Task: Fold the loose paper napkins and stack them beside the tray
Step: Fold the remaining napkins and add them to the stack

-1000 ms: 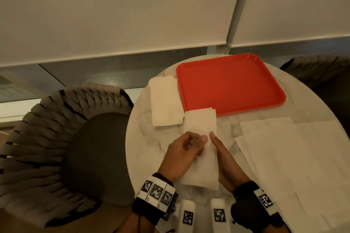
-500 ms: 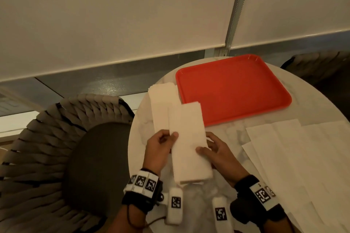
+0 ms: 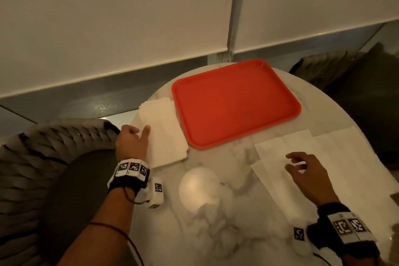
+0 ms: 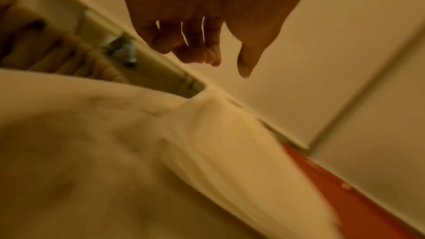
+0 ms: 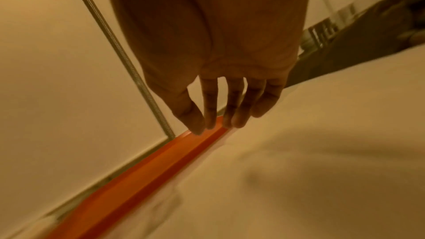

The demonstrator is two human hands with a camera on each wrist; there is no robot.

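Note:
A stack of folded white napkins [image 3: 164, 134] lies on the round marble table just left of the red tray [image 3: 235, 101]. My left hand [image 3: 131, 142] hovers at the stack's left edge, fingers loosely curled and holding nothing; the left wrist view shows the left hand [image 4: 207, 46] above the stack of folded napkins [image 4: 230, 148]. Several loose unfolded napkins [image 3: 336, 157] overlap on the right side of the table. My right hand [image 3: 306, 170] hangs over them with relaxed, spread fingers; in the right wrist view the right hand [image 5: 220, 104] is empty above the loose napkins [image 5: 299, 161].
A woven chair [image 3: 43, 175] with a dark seat stands against the table's left edge. Another dark chair [image 3: 354, 84] sits at the far right. A wall with roller blinds and a bead chain [image 3: 235, 8] rises behind the table. A bright lamp reflection [image 3: 199, 188] marks the marble.
The folded napkin that both hands held now lies on the stack left of the tray. My left hand has let go. My right hand has swung right over the loose napkins.

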